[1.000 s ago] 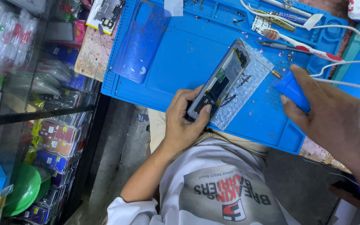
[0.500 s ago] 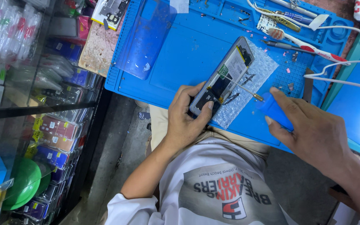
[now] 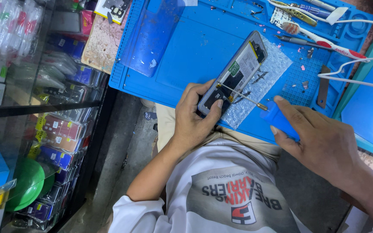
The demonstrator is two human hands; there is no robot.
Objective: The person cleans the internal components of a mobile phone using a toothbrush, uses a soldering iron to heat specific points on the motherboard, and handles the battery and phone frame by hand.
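- At nine o'clock of the frame a glass display case (image 3: 44,112) holds rows of small packaged goods; none of it is being touched.
- A blue work mat (image 3: 186,56) covers the desk, with a transparent blue sheet (image 3: 152,39) lying on its ten o'clock corner.
- The left hand (image 3: 195,121) grips the lower end of the opened phone (image 3: 234,75), thumb pressed on its near edge; the grip is closed on the phone and steadies it.
- The phone lies back-up, slanted toward one o'clock, on a piece of bubble wrap (image 3: 264,82) near the mat's middle. Its rear cover is already off: battery and circuit boards are exposed.
- The right hand (image 3: 320,142) is closed around the blue handle of a screwdriver (image 3: 260,105); its thin shaft points toward ten o'clock, with the tip resting on the lower part of the phone's board.
- Judging from this, the opening stage is done and the screw work inside is underway. Small dark screws seem to lie on the wrap beside the phone, though they are too small to count. Battery and boards sit in place, so the inner parts look not yet lifted out.
- At one o'clock, a red-and-white tool (image 3: 324,41), tweezers (image 3: 298,39) and white cables (image 3: 359,64) lie untouched on the mat.
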